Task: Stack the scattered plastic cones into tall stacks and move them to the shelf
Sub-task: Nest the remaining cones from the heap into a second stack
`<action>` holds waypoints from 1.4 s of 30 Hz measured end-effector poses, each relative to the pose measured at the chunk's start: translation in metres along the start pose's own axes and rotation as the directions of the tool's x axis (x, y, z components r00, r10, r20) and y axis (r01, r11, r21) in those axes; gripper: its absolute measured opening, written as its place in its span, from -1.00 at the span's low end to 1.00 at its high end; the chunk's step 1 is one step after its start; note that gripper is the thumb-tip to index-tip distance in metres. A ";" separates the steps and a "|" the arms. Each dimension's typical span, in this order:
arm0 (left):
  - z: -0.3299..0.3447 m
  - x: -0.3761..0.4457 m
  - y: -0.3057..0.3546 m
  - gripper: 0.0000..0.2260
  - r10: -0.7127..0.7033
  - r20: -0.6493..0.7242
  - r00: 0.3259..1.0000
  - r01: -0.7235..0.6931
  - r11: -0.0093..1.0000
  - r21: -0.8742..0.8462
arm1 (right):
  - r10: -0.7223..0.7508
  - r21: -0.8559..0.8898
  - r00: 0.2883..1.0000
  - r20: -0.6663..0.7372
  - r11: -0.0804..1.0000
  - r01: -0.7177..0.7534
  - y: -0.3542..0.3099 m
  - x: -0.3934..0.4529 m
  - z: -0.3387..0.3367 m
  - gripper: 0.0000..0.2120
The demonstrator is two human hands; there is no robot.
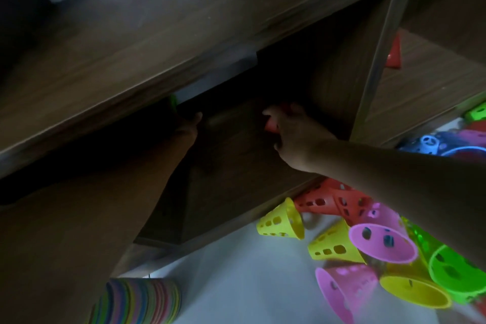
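Observation:
Both my arms reach into a dark wooden shelf (pixel 342 73). My right hand (pixel 294 134) grips a red cone (pixel 271 126) inside the shelf compartment; most of that cone is hidden by my fingers and the dark. Further left, my left hand (pixel 190 123) sits under the shelf's top board, next to a green cone edge (pixel 173 102); what it holds is lost in shadow. Loose cones lie scattered on the white floor at the lower right: yellow cones (pixel 282 221), pink cones (pixel 381 242), red cones (pixel 331 200) and a green cone (pixel 452 268).
A multicoloured striped stack of cones (pixel 136 300) lies on the floor at the bottom, near my left arm. Another red cone (pixel 394 52) stands in the neighbouring shelf compartment to the right. Blue, purple and green cones (pixel 447 142) lie at the far right.

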State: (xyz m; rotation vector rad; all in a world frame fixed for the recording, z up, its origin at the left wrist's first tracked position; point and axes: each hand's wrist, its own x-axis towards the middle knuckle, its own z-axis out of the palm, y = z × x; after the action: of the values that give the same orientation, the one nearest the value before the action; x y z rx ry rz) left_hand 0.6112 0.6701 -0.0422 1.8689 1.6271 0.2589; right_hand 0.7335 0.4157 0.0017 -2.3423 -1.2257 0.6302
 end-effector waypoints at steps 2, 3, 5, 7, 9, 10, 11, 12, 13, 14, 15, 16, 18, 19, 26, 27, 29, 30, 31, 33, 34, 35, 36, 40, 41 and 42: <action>-0.001 -0.005 0.004 -0.27 -0.011 -0.023 1.000 0.012 0.999 0.031 | -0.043 0.035 0.997 -0.059 0.998 0.045 0.005 -0.009 0.001 -0.32; -0.002 -0.006 0.003 -0.26 -0.002 -0.030 1.000 0.004 0.999 0.052 | -0.078 0.065 0.993 -0.090 0.994 0.084 0.006 -0.015 0.000 -0.40; -0.003 -0.005 0.002 -0.23 0.011 -0.027 1.000 -0.008 0.995 0.095 | -0.146 0.121 0.978 -0.146 0.979 0.164 0.008 -0.032 -0.003 -0.51; -0.003 -0.001 -0.002 -0.23 0.011 -0.009 1.000 -0.010 0.993 0.120 | -0.161 0.193 0.966 -0.202 0.960 0.200 0.011 -0.050 -0.007 -0.52; -0.002 -0.010 -0.001 -0.27 0.017 0.017 1.000 -0.020 0.982 0.186 | -0.138 0.269 0.963 -0.233 0.942 0.200 0.014 -0.071 -0.011 -0.50; -0.001 -0.012 -0.001 -0.29 0.023 0.016 1.000 -0.026 0.975 0.219 | -0.122 0.300 0.965 -0.233 0.935 0.190 0.015 -0.082 -0.011 -0.50; 0.001 -0.015 -0.001 -0.30 0.037 0.005 0.999 -0.037 0.965 0.258 | -0.109 0.320 0.966 -0.235 0.930 0.182 0.017 -0.093 -0.011 -0.49; 0.002 -0.021 0.001 -0.31 0.058 -0.012 0.998 -0.052 0.950 0.309 | -0.098 0.336 0.966 -0.239 0.925 0.177 0.019 -0.104 -0.011 -0.49; 0.005 -0.024 0.000 -0.32 0.097 -0.030 0.995 -0.080 0.930 0.359 | -0.085 0.357 0.966 -0.244 0.918 0.171 0.021 -0.113 -0.009 -0.49; 0.007 -0.032 0.003 -0.33 0.145 -0.043 0.989 -0.115 0.906 0.408 | -0.071 0.383 0.966 -0.249 0.909 0.166 0.024 -0.122 -0.008 -0.49; 0.011 -0.039 0.004 -0.36 0.197 -0.050 0.979 -0.155 0.884 0.441 | -0.057 0.406 0.965 -0.256 0.899 0.161 0.025 -0.129 -0.007 -0.49; 0.013 -0.048 0.006 -0.41 0.264 -0.064 0.962 -0.207 0.865 0.457 | -0.047 0.415 0.963 -0.267 0.896 0.159 0.027 -0.136 -0.006 -0.48; 0.020 -0.064 0.005 -0.55 0.393 -0.118 0.912 -0.303 0.839 0.453 | -0.030 0.408 0.957 -0.288 0.900 0.151 0.030 -0.146 -0.006 -0.44; 0.022 -0.073 0.004 -0.61 0.431 -0.146 0.890 -0.339 0.843 0.418 | -0.020 0.413 0.954 -0.299 0.899 0.148 0.031 -0.151 -0.006 -0.40; 0.025 -0.140 -0.005 -0.83 0.591 -0.175 0.788 -0.572 0.807 0.149 | 0.025 0.491 0.946 -0.324 0.859 0.146 0.028 -0.186 -0.017 -0.22; 0.024 -0.150 -0.006 -0.83 0.600 -0.174 0.781 -0.594 0.800 0.087 | 0.030 0.495 0.945 -0.326 0.857 0.143 0.027 -0.190 -0.017 -0.22; 0.022 -0.175 -0.009 -0.83 0.586 -0.172 0.792 -0.595 0.804 0.001 | 0.044 0.484 0.937 -0.346 0.864 0.137 0.025 -0.201 -0.016 -0.22; 0.020 -0.189 -0.010 -0.83 0.582 -0.168 0.796 -0.593 0.805 -0.020 | 0.055 0.480 0.931 -0.360 0.867 0.135 0.024 -0.207 -0.015 -0.22; 0.019 -0.205 -0.010 -0.82 0.586 -0.162 0.794 -0.599 0.800 -0.036 | 0.066 0.476 0.924 -0.377 0.869 0.133 0.024 -0.213 -0.014 -0.22; 0.014 -0.237 -0.008 -0.81 0.610 -0.143 0.779 -0.623 0.778 -0.077 | 0.091 0.474 0.912 -0.400 0.872 0.121 0.023 -0.226 -0.015 -0.23; 0.010 -0.252 -0.008 -0.80 0.627 -0.131 0.768 -0.640 0.763 -0.098 | 0.107 0.482 0.909 -0.403 0.869 0.112 0.023 -0.234 -0.015 -0.25; 0.006 -0.267 -0.008 -0.79 0.652 -0.116 0.750 -0.662 0.741 -0.112 | 0.120 0.489 0.906 -0.406 0.866 0.105 0.022 -0.241 -0.016 -0.27; 0.001 -0.281 -0.008 -0.77 0.680 -0.093 0.727 -0.687 0.717 -0.121 | 0.130 0.490 0.901 -0.413 0.866 0.099 0.022 -0.248 -0.017 -0.29; -0.016 -0.331 -0.023 -0.74 0.756 0.032 0.653 -0.736 0.644 -0.208 | 0.173 0.524 0.896 -0.410 0.849 0.076 0.020 -0.281 -0.016 -0.33; -0.021 -0.341 -0.029 -0.74 0.771 0.059 0.634 -0.744 0.628 -0.229 | 0.184 0.540 0.895 -0.406 0.838 0.072 0.019 -0.290 -0.016 -0.34; -0.025 -0.350 -0.034 -0.74 0.786 0.074 0.614 -0.752 0.611 -0.246 | 0.197 0.561 0.895 -0.399 0.825 0.068 0.018 -0.298 -0.017 -0.35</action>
State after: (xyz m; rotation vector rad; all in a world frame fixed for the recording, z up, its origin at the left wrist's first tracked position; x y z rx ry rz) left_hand 0.4944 0.3491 0.0470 2.2619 0.5389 0.5716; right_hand 0.6026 0.1539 0.0640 -1.8744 -0.6330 0.3732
